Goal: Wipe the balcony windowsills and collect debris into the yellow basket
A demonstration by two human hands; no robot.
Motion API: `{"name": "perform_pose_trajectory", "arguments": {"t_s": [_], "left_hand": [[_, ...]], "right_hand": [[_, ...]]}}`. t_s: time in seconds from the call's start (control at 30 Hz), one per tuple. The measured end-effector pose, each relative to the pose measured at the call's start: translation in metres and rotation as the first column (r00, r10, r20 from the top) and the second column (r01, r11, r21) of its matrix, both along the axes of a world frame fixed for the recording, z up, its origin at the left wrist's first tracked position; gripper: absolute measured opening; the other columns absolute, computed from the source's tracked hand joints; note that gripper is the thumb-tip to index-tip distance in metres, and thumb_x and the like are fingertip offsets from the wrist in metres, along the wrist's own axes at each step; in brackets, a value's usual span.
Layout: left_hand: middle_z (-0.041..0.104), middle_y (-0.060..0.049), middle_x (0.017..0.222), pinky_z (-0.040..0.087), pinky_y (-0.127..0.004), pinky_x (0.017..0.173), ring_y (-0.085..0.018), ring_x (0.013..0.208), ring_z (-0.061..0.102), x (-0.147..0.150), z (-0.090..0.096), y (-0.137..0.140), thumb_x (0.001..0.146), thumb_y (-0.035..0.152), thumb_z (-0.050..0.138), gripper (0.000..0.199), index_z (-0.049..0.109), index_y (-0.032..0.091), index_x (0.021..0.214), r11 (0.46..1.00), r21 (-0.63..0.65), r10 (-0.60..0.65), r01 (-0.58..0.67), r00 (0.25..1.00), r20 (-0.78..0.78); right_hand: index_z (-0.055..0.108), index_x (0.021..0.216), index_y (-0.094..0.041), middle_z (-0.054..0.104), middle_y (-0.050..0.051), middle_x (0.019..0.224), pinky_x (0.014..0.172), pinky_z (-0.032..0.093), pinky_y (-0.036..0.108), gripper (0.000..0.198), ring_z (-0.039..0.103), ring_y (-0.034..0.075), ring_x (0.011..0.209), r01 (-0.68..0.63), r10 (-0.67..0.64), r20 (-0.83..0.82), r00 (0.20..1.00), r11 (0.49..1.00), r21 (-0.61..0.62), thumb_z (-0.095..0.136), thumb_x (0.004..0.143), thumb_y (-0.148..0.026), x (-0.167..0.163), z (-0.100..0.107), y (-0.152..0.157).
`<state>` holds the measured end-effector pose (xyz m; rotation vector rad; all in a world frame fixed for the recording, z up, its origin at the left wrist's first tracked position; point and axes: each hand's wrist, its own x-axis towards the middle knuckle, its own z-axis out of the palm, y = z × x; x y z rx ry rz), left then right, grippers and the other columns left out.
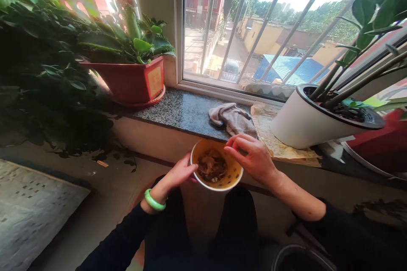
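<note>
Head view showed the left hand (179, 172) curled round the bowl (234, 172) before the windowsill's (178, 110) front edge; the right hand (252, 156) pinched near its rim, any hold unclear. Handling the contents (211, 166) seemed underway; the next move probably called for steadiness.

Yellow tub (234, 172), brown scraps (211, 165) inside
</note>
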<state>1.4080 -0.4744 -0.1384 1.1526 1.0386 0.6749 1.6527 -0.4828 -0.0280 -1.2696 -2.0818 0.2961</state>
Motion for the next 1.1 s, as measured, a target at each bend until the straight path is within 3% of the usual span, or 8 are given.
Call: {"name": "perform_pose_trajectory", "arguments": {"t_s": [0.13, 0.27, 0.37, 0.5, 0.63, 0.77, 0.9, 1.1], "left_hand": [[0.064, -0.017, 0.126, 0.061, -0.03, 0.057, -0.023, 0.079, 0.071, -0.001, -0.001, 0.001, 0.083, 0.032, 0.067, 0.07, 0.044, 0.015, 0.147, 1.0, -0.01, -0.008, 0.008, 1.0, -0.002], [0.064, -0.018, 0.125, 0.061, -0.03, 0.056, -0.026, 0.086, 0.071, 0.0, 0.002, 0.002, 0.081, 0.033, 0.069, 0.067, 0.047, 0.013, 0.141, 1.0, -0.009, 0.0, 0.0, 1.0, -0.002], [0.065, -0.017, 0.123, 0.061, -0.03, 0.056, -0.024, 0.081, 0.071, 0.001, 0.004, 0.001, 0.081, 0.032, 0.069, 0.066, 0.047, 0.013, 0.14, 1.0, -0.026, 0.002, -0.002, 1.0, -0.013], [0.069, -0.016, 0.115, 0.061, -0.032, 0.056, -0.023, 0.075, 0.071, 0.001, 0.003, 0.001, 0.08, 0.034, 0.071, 0.071, 0.044, 0.012, 0.142, 0.999, -0.038, 0.004, -0.004, 1.0, 0.004], [0.068, -0.016, 0.117, 0.06, -0.033, 0.057, -0.026, 0.079, 0.072, 0.001, 0.0, 0.002, 0.079, 0.037, 0.072, 0.075, 0.044, 0.013, 0.143, 0.999, -0.044, 0.014, -0.013, 1.0, 0.014], [0.069, -0.015, 0.115, 0.059, -0.031, 0.057, -0.025, 0.078, 0.071, 0.0, 0.0, 0.003, 0.078, 0.037, 0.073, 0.076, 0.044, 0.014, 0.144, 0.999, -0.042, 0.001, -0.001, 1.0, 0.018], [0.068, -0.015, 0.119, 0.059, -0.03, 0.057, -0.023, 0.076, 0.071, -0.001, 0.001, 0.003, 0.079, 0.037, 0.071, 0.073, 0.045, 0.015, 0.143, 1.0, -0.006, -0.012, 0.012, 1.0, -0.002], [0.068, -0.015, 0.116, 0.059, -0.029, 0.056, -0.02, 0.071, 0.07, 0.001, 0.002, 0.003, 0.08, 0.035, 0.066, 0.072, 0.042, 0.015, 0.145, 1.0, -0.003, -0.005, 0.005, 0.997, -0.075]], "right_hand": [[0.07, 0.114, -0.027, 0.053, 0.01, 0.147, 0.115, 0.035, 0.056, 0.043, 0.038, 0.038, 0.143, 0.02, -0.069, 0.272, 0.96, 0.984, 0.18, 0.074, 0.081, -0.054, 0.017, 0.015, 0.033], [0.047, 0.15, -0.031, 0.033, 0.009, 0.163, 0.119, 0.03, 0.058, 0.068, 0.027, 0.036, 0.151, -0.013, 0.022, 0.465, 0.885, 1.0, -0.023, 0.066, 0.088, -0.05, 0.037, 0.01, 0.085], [0.06, 0.139, -0.029, 0.049, 0.008, 0.155, 0.117, 0.037, 0.048, 0.047, 0.045, 0.029, 0.142, -0.038, 0.071, 0.429, 0.901, 0.996, -0.085, 0.056, 0.093, -0.032, 0.042, 0.007, 0.113], [0.074, 0.117, -0.027, 0.076, 0.003, 0.115, 0.094, 0.051, 0.034, 0.036, 0.069, 0.022, 0.105, 0.174, -0.174, 0.138, 0.975, 0.985, 0.015, 0.048, 0.092, -0.026, 0.041, 0.031, 0.122], [0.075, 0.101, -0.021, 0.075, 0.003, 0.09, 0.078, 0.048, 0.03, 0.033, 0.067, 0.02, 0.086, 0.377, -0.374, -0.047, 0.926, 0.916, 0.137, 0.054, 0.09, -0.044, 0.045, 0.071, 0.123], [0.069, 0.082, -0.018, 0.068, 0.002, 0.074, 0.067, 0.045, 0.028, 0.041, 0.06, 0.018, 0.073, 0.403, -0.403, -0.021, 0.915, 0.915, 0.027, 0.056, 0.086, -0.057, 0.051, 0.094, 0.137], [0.069, 0.101, -0.015, 0.073, 0.011, 0.094, 0.081, 0.05, 0.037, 0.051, 0.066, 0.025, 0.088, 0.454, -0.452, 0.09, 0.888, 0.891, -0.006, 0.059, 0.085, -0.063, 0.051, 0.092, 0.153], [0.067, 0.128, -0.018, 0.059, 0.013, 0.144, 0.116, 0.039, 0.043, 0.06, 0.052, 0.034, 0.135, 0.146, -0.073, 0.325, 0.943, 0.968, -0.206, 0.078, 0.072, -0.038, 0.041, 0.04, 0.168]]}}
